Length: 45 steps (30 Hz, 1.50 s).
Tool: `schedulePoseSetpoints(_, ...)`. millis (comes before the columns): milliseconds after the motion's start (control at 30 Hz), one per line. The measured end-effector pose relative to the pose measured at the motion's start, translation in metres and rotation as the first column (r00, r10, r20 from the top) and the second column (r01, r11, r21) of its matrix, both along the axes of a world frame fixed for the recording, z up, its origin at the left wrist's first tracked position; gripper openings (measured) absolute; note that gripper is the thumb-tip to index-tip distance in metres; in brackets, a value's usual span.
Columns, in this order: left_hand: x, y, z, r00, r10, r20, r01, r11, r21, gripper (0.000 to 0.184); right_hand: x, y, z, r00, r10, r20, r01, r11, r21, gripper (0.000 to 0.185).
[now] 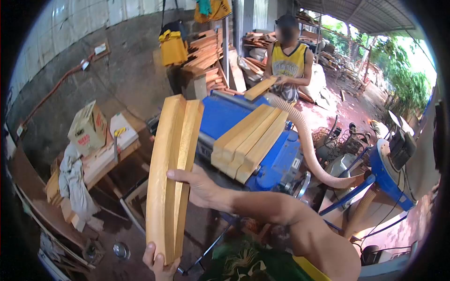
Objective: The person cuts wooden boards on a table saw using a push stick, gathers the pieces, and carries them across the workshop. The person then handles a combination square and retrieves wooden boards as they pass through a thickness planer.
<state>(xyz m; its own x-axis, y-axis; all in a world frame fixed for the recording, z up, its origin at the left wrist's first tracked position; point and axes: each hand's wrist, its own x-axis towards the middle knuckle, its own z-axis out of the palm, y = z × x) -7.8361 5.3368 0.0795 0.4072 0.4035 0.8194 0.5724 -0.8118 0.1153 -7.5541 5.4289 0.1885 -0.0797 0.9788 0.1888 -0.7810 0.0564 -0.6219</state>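
Two long pieces of planed timber (160, 173), pressed side by side, stand tilted upright in front of me. My right hand (200, 187) grips them around the middle from the right, its thumb lying across the front. My left hand (161, 263) has its fingers wrapped around their lower end; part of it is cut off by the frame's bottom edge. Just beyond my right hand, a stack of similar timber pieces (251, 140) rests on a blue machine (220, 117).
Across the machine a person (288, 61) holds a wooden board (260, 88). A ribbed hose (307, 145) runs to a blue dust collector (396, 173) at right. To the left, a workbench (110, 157) bears a cardboard box (88, 129), a hammer (116, 140) and a grey cloth (72, 175).
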Motion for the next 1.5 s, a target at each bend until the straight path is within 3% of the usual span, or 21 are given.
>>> schedulePoseSetpoints(100,-0.012,-0.005,-0.031,0.984,-0.126,0.129,0.131,0.991,-0.027,0.069,-0.047,-0.005,-0.047,0.995,0.092,-0.033,-0.097,0.977,-0.189,0.045)
schedulePoseSetpoints(167,-0.026,-0.010,-0.051,0.976,-0.124,0.179,0.151,0.978,-0.147,0.075,-0.068,0.000,-0.096,0.992,0.117,-0.044,-0.125,0.937,-0.326,0.043)
schedulePoseSetpoints(267,-0.047,-0.022,-0.092,0.976,-0.117,0.181,0.171,0.933,-0.317,0.083,-0.090,-0.004,-0.180,0.981,0.103,-0.165,-0.161,0.906,-0.390,0.046)
schedulePoseSetpoints(367,-0.041,-0.031,-0.065,0.986,-0.100,0.131,0.159,0.796,-0.585,0.076,-0.089,-0.019,-0.234,0.973,0.054,-0.226,-0.171,0.825,-0.539,0.050)
schedulePoseSetpoints(433,-0.035,-0.029,-0.075,0.990,0.000,0.143,0.091,0.771,-0.630,0.077,-0.090,-0.027,-0.271,0.961,-0.066,-0.269,-0.097,0.830,-0.550,0.052)
schedulePoseSetpoints(467,-0.032,-0.025,-0.078,0.988,0.043,0.150,0.065,0.760,-0.646,0.078,-0.089,-0.032,-0.290,0.976,-0.145,-0.160,0.011,0.775,-0.631,0.051)
schedulePoseSetpoints(500,-0.027,-0.022,-0.074,0.978,0.116,0.175,0.070,0.603,-0.794,0.075,-0.084,-0.034,-0.316,0.974,-0.170,-0.149,0.036,0.766,-0.642,0.051)
schedulePoseSetpoints(567,-0.016,-0.015,-0.066,0.949,0.261,0.176,0.120,0.217,-0.969,0.070,-0.080,-0.048,-0.296,0.947,-0.244,-0.208,0.011,0.673,-0.740,0.049)
schedulePoseSetpoints(600,-0.013,-0.011,-0.069,0.957,0.202,0.209,0.127,0.356,-0.926,0.068,-0.077,-0.054,-0.291,0.950,-0.244,-0.196,0.033,0.701,-0.713,0.047)
schedulePoseSetpoints(667,-0.017,0.004,-0.092,0.961,0.115,0.252,0.182,0.427,-0.886,0.066,-0.070,-0.066,-0.286,0.953,-0.248,-0.171,0.080,0.756,-0.650,0.045)
schedulePoseSetpoints(733,-0.020,0.021,-0.111,0.964,0.033,0.265,0.216,0.488,-0.846,0.065,-0.061,-0.075,-0.285,0.943,-0.308,-0.130,0.141,0.719,-0.680,0.044)
schedulePoseSetpoints(867,-0.023,0.064,-0.125,0.963,-0.109,0.245,0.265,0.522,-0.811,0.066,-0.036,-0.109,-0.293,0.947,-0.321,-0.008,0.215,0.655,-0.725,0.038)
schedulePoseSetpoints(1033,-0.002,0.098,-0.147,0.982,-0.140,0.124,0.175,0.449,-0.876,0.067,-0.025,-0.148,-0.303,0.963,-0.251,0.094,0.242,0.663,-0.709,0.036)
schedulePoseSetpoints(1067,0.004,0.102,-0.162,0.984,-0.141,0.107,0.161,0.452,-0.877,0.067,-0.029,-0.153,-0.285,0.942,-0.279,0.188,0.333,0.701,-0.631,0.035)
schedulePoseSetpoints(1200,0.043,0.112,-0.191,0.982,-0.132,0.131,0.178,0.455,-0.873,0.065,-0.027,-0.165,-0.237,0.901,-0.364,0.237,0.426,0.642,-0.637,0.033)
schedulePoseSetpoints(1300,0.072,0.123,-0.202,0.975,-0.137,0.174,0.218,0.471,-0.855,0.064,-0.026,-0.170,-0.243,0.824,-0.465,0.323,0.566,0.656,-0.499,0.036)
schedulePoseSetpoints(1433,0.105,0.133,-0.218,0.970,-0.154,0.190,0.242,0.485,-0.840,0.063,-0.025,-0.178,-0.250,0.762,-0.512,0.395,0.646,0.567,-0.511,0.042)
schedulePoseSetpoints(1500,0.121,0.142,-0.231,0.973,-0.164,0.160,0.224,0.533,-0.816,0.066,-0.026,-0.181,-0.239,0.741,-0.543,0.396,0.672,0.589,-0.449,0.043)
